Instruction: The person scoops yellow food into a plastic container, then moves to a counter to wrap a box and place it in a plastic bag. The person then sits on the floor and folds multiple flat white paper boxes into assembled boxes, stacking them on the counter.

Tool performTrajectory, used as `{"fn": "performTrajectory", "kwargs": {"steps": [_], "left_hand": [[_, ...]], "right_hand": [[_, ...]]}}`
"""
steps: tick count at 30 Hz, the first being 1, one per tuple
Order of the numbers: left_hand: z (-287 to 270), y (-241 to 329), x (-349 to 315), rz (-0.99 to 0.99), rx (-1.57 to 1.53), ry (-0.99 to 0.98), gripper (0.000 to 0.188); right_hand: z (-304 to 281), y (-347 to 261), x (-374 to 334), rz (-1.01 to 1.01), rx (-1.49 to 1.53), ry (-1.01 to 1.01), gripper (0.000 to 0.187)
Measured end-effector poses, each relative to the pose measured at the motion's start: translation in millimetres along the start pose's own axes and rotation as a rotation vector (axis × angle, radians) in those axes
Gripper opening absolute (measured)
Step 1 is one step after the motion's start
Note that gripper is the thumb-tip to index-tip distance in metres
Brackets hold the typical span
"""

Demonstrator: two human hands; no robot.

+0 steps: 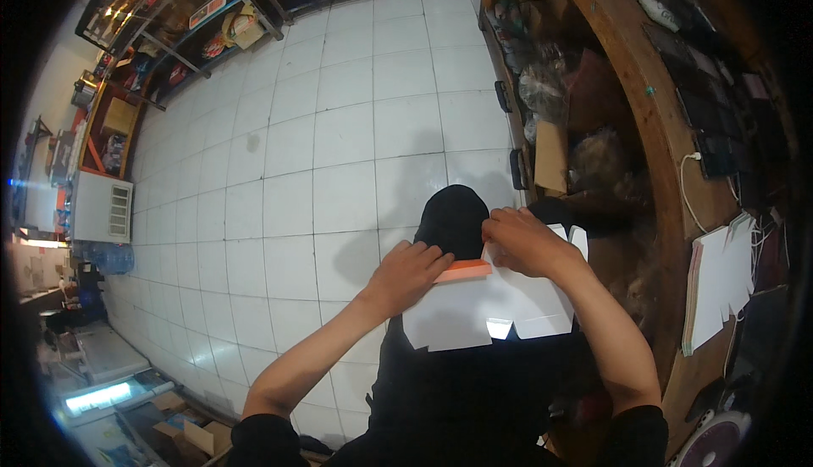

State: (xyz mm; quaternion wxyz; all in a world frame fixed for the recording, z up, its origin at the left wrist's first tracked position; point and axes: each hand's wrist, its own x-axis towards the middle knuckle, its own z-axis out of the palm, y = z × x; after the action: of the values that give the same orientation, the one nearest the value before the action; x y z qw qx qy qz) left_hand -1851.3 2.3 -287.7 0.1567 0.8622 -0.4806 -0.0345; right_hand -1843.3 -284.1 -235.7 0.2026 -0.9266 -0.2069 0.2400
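A flat die-cut cardboard box blank (461, 310), white on its upper face with notched edges, lies across my lap. Along its far edge an orange strip (464, 270) is folded up, showing the blank's coloured side. My left hand (405, 275) is closed on the left end of that strip, fingers curled over it. At the far right part of the blank, my right hand (527, 243) pinches a white flap beside the strip's right end. The fingertips of both hands are partly hidden.
On the wooden desk (677, 298) to my right lies a stack of similar white blanks (720, 276), near a white cable (688, 187) and dark flat devices (720, 154). Plastic bags (542, 86) fill the space under it. White floor tiles (288, 196) spread left, toward shelves (182, 27).
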Motion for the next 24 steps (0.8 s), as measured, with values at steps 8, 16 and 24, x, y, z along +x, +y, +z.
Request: {"fn": "performTrajectory", "kwargs": {"steps": [8,16,24], "left_hand": [[1,6,3,-0.044,0.053,-0.013,0.047],[-27,6,29,-0.097,-0.125,-0.206,0.030],[-36,38,94,-0.094,-0.211,-0.130,0.045]], "right_hand": [[87,-6,-51,-0.038,0.120,0.557,0.015],[38,7,-77,0.147,-0.010,0.475,0.048],[34,60,-108,0.132,0.203,0.384,0.044]]}}
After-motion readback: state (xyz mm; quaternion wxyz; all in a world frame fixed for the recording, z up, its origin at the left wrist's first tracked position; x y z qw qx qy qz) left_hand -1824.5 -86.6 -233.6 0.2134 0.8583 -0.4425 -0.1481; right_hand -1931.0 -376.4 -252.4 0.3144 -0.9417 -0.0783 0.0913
